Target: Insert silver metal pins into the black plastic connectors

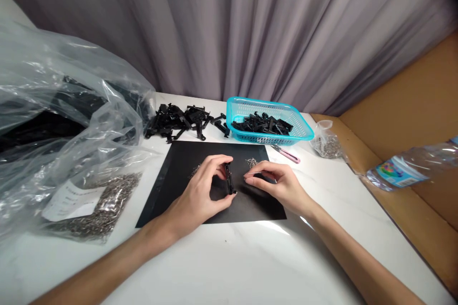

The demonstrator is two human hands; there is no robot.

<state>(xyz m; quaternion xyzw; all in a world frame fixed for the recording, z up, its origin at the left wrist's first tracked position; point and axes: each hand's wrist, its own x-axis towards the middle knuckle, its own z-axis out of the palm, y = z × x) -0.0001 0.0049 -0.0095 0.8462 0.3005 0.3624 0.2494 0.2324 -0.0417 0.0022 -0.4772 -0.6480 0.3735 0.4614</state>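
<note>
My left hand (200, 190) grips a narrow black plastic part (229, 178) by its two ends, thumb below and fingers above, over a black mat (164, 190). Close to its right, my right hand (275, 183) has thumb and forefinger pinched together; whatever sits between the tips is too small to name. Just behind those fingertips lies a small heap of tiny silvery metal pieces (251, 162) on the mat. Another little heap of metal pieces (195, 169) shows partly behind my left hand.
At the back, loose black parts (179, 121) lie beside a blue basket (304, 128) of similar ones. A pink-handled cutter (286, 154) and a small bag of metal pieces (327, 145) sit right. Left are a labelled bag (103, 209) and large plastic bag (118, 119); far right, a bottle (404, 169).
</note>
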